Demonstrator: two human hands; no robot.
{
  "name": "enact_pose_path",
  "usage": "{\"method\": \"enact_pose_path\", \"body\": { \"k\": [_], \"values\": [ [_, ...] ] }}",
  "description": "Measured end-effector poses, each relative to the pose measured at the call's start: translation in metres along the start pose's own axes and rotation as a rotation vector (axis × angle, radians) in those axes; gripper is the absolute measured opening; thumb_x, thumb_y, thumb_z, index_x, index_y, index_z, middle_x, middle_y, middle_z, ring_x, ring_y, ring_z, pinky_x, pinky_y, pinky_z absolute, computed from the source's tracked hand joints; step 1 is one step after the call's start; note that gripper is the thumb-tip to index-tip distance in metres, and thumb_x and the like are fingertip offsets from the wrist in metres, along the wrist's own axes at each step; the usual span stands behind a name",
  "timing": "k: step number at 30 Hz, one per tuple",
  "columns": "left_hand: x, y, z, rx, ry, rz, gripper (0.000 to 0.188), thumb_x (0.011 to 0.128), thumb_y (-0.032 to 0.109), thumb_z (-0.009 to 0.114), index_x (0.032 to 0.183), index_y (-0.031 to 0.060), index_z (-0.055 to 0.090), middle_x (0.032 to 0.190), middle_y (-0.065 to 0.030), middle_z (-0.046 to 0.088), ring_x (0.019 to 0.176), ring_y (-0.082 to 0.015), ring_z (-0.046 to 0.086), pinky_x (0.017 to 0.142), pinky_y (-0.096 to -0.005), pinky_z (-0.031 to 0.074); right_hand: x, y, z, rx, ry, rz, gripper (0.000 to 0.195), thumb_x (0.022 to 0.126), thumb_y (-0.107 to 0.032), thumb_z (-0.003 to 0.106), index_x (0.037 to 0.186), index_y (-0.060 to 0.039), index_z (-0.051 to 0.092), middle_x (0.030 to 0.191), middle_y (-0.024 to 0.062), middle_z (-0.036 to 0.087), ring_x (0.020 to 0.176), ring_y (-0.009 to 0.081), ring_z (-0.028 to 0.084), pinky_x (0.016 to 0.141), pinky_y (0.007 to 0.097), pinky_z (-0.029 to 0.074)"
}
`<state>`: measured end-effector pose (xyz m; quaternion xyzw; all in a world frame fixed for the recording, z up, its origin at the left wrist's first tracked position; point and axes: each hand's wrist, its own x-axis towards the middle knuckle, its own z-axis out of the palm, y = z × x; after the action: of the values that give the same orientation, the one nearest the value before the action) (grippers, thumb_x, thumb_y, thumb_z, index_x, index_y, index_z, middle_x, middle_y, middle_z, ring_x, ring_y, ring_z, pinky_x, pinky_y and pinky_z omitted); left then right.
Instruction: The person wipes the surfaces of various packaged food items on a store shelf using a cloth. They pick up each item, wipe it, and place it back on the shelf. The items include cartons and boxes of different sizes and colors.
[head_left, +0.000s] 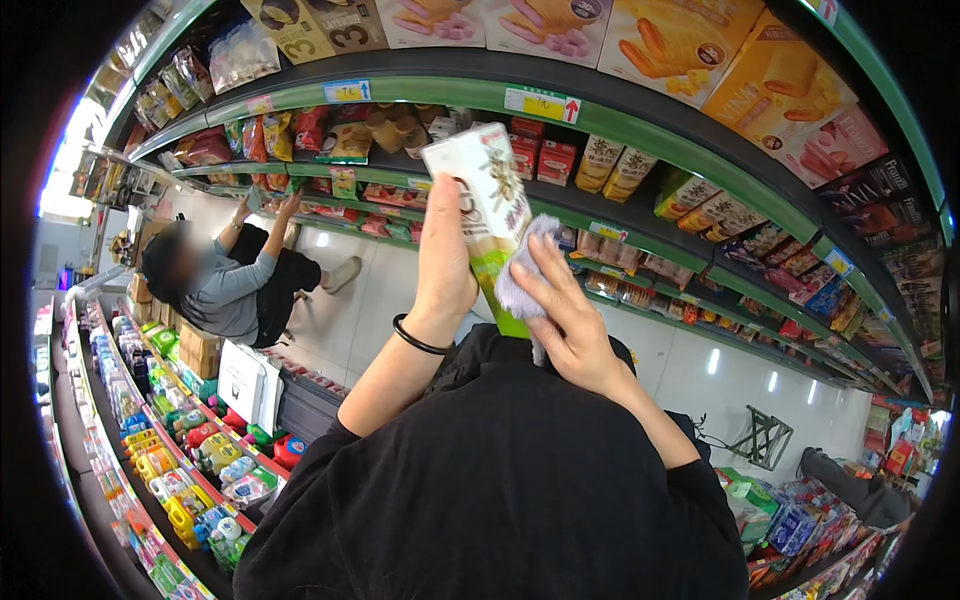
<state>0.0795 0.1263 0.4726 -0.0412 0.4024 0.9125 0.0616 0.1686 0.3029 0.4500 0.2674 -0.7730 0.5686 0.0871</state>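
Note:
My left hand (444, 259), with a black band at the wrist, grips a tall white and green snack carton (484, 191) by its left side. The carton is tilted in front of my chest. Against its lower right side my right hand (566, 307) presses a bunched light purple cloth (523, 274). The cloth covers part of the carton's edge. Behind the carton, red boxes (556, 162) and yellow and white cartons (600, 161) stand on a shelf.
Dark shelves with a green edge (637, 127) curve across the front, bearing packaged snacks. A co-worker (225, 277) sits at the left by the shelves. Cleaning bottles (184, 517) fill shelves at lower left. A folding stool (761, 437) stands on the floor at right.

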Motion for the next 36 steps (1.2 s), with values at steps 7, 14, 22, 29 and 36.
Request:
{"method": "enact_pose_path", "body": {
  "k": [7,14,22,29,36],
  "values": [
    [-0.033,-0.025,0.02,0.112,-0.098,-0.07,0.058,0.117,0.047,0.041,0.152,0.0027,0.052,0.142,-0.0077,0.065,0.128,-0.0157,0.063,0.11,-0.0341,0.05,0.062,-0.013,-0.021,0.026,0.281,-0.028,0.053,0.11,-0.02,0.054,0.161,-0.0061,0.048,0.173,0.021,0.034,0.161,0.0384,0.031,0.128,0.044,0.027],
    [0.003,-0.007,0.0,-0.055,0.025,0.071,0.057,0.116,0.052,0.038,0.14,0.0054,0.061,0.128,-0.0091,0.073,0.112,-0.0204,0.073,0.098,-0.0388,0.06,0.013,-0.01,-0.004,0.263,0.065,0.306,0.064,0.111,-0.029,0.053,0.167,-0.0042,0.033,0.169,0.0205,0.039,0.157,0.0343,0.039,0.127,0.0417,0.03],
    [-0.015,-0.012,0.007,0.466,0.019,0.219,0.045,0.1,0.025,0.079,0.129,-0.0005,0.055,0.119,-0.008,0.069,0.105,-0.0115,0.065,0.092,-0.0286,0.054,0.028,-0.017,-0.002,0.13,0.093,0.22,0.063,0.111,-0.018,0.054,0.168,-0.0041,0.031,0.172,0.0208,0.035,0.16,0.0356,0.032,0.128,0.0426,0.028],
    [-0.011,-0.026,0.0,0.212,-0.053,0.015,0.046,0.115,0.037,0.053,0.144,0.0014,0.056,0.132,-0.0078,0.069,0.118,-0.0152,0.066,0.103,-0.0338,0.053,0.082,-0.005,-0.016,0.072,0.156,0.065,0.06,0.112,-0.029,0.054,0.164,-0.0037,0.039,0.168,0.0218,0.04,0.158,0.0363,0.038,0.126,0.0414,0.031],
    [0.013,0.005,-0.012,-0.087,0.13,0.118,0.059,0.115,0.054,0.041,0.143,0.0052,0.058,0.13,-0.0076,0.072,0.112,-0.0199,0.072,0.097,-0.0365,0.059,0.052,-0.015,0.006,0.106,0.043,0.174,0.059,0.111,-0.032,0.057,0.161,-0.0034,0.044,0.162,0.024,0.047,0.15,0.038,0.048,0.122,0.0419,0.037]
  ]
}}
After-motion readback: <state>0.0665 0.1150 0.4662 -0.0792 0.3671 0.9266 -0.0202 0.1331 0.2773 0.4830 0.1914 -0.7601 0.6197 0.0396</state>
